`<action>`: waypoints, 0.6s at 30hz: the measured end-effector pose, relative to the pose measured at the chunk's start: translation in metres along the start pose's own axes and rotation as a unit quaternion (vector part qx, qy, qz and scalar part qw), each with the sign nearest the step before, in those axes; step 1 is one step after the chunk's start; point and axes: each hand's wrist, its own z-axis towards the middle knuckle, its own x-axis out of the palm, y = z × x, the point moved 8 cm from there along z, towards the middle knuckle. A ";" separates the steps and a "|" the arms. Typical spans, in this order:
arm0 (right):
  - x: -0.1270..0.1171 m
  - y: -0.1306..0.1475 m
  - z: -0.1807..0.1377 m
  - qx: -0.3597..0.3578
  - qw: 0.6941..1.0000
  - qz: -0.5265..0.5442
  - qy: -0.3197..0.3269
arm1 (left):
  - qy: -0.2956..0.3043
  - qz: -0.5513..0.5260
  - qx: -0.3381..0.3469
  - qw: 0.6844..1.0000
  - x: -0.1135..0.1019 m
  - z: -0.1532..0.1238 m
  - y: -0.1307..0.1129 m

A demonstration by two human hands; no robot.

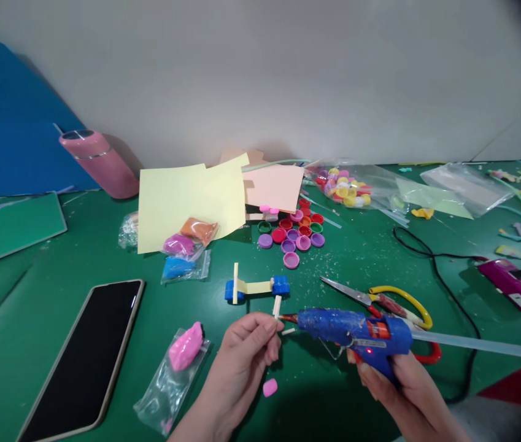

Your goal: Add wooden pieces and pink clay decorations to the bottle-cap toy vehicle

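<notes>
My right hand (391, 383) is wrapped round the handle of a blue hot glue gun (347, 328), with a long clear glue stick (481, 344) sticking out of its back. Between the thumb and fingers of my left hand (251, 350) is a short pale wooden stick (277, 305), pinched upright. The gun's nozzle tip is at that stick, touching or very close. Just beyond my left hand lies a small assembly (255, 287) of pale strips with blue caps at both ends. A loose stick piece (288, 331) and a pink clay lump (270, 387) rest nearby.
Scissors (370, 298) lie behind the glue gun, partly hidden by it. Coloured bottle caps (291, 260) are scattered mid-table. A phone (88, 359) and bagged pink clay (186, 347) are at left. A pink flask (101, 162) leans at the back. A cord (432, 258) runs near a purple power strip (518, 285).
</notes>
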 end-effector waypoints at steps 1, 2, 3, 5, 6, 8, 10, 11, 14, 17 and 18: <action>0.000 0.000 0.000 -0.001 1.000 -0.002 0.001 | 0.001 0.000 0.000 1.000 0.000 0.000 0.000; 0.000 0.000 0.000 0.000 1.000 -0.002 0.005 | 0.002 0.001 0.000 1.000 0.000 0.000 0.000; 0.001 -0.002 0.000 0.002 1.000 0.000 0.007 | 0.002 0.001 0.001 1.000 0.000 -0.001 0.000; 0.002 -0.005 0.000 0.009 1.000 0.009 0.009 | -0.001 0.001 0.000 1.000 -0.001 -0.001 0.000; 0.002 -0.007 0.000 0.012 1.000 0.016 0.008 | -0.002 0.001 0.000 1.000 -0.001 -0.001 0.001; 0.002 -0.011 0.000 0.022 0.999 0.031 0.003 | -0.002 -0.001 0.000 1.000 -0.001 -0.001 0.001; 0.002 -0.014 0.000 0.032 0.999 0.043 -0.002 | -0.002 -0.003 -0.002 1.000 -0.001 0.000 0.001; 0.002 -0.014 0.001 0.036 0.998 0.046 -0.005 | -0.002 -0.005 -0.003 1.000 -0.002 0.000 0.001; 0.001 -0.011 0.003 0.038 0.998 0.047 -0.007 | -0.001 -0.008 -0.007 1.000 -0.001 0.001 0.002; 0.000 -0.009 0.007 0.042 0.998 0.051 -0.006 | 0.005 -0.003 -0.010 1.000 -0.001 0.001 0.002; 0.000 -0.009 0.008 0.042 0.998 0.054 -0.006 | 0.005 -0.001 -0.009 1.000 -0.001 0.001 0.002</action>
